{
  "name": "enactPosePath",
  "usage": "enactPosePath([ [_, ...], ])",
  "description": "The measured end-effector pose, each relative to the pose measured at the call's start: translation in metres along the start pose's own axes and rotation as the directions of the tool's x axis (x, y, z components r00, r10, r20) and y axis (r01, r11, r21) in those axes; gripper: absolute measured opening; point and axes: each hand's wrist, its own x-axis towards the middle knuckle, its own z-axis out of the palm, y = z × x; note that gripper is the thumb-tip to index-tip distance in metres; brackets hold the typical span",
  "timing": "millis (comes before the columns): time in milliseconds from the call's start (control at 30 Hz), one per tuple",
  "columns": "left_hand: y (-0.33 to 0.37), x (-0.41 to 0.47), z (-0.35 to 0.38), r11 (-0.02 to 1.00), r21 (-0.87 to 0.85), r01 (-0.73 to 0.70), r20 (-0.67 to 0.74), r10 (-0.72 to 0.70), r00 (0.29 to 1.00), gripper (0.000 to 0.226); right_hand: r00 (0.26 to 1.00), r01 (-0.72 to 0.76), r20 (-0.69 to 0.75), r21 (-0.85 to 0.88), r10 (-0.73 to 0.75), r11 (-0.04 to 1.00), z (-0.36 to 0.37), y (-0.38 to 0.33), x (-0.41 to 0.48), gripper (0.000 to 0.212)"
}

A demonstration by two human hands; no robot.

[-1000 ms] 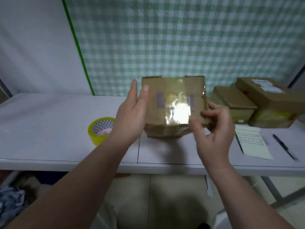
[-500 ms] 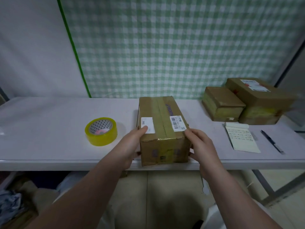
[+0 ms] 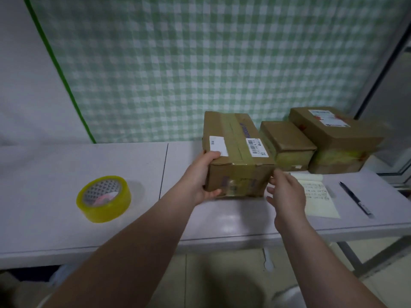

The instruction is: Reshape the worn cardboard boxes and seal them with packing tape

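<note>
**A:** Which step?
**B:** Likely parking the taped cardboard box on the tabletop's right half, just beside a smaller sealed box.
**A:** Hands?
**B:** The left hand grips the near-left corner. The right hand is loose-fingered by the near-right corner.
**A:** Next?
**B:** Release it, then use the yellow tape roll near the front-left edge.
</note>
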Motion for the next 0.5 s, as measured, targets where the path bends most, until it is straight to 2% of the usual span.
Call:
enactPosePath([
  [133,0.005,0.035,0.04,1.0,0.006,0.021,0.027,-0.021,0.999,0.023,0.995,-0.052,-0.091,-0.068,0.046,0.996,-0.007,0.017,0.031,0.019],
  [300,0.0,0.07,0.07,0.998,-0.038,0.044,0.019,-0.043,0.999,0.036,0.996,-0.075,-0.062,-0.19,0.064,0.979,-0.013,0.038,0.058,0.009],
  [500,-0.004,0.089,0.077,1.0,-0.005,0.028,0.03,-0.028,0.999,0.035,0.996,-0.085,-0.033,-0.213,0.08,0.973,-0.014,0.041,0.068,0.014],
])
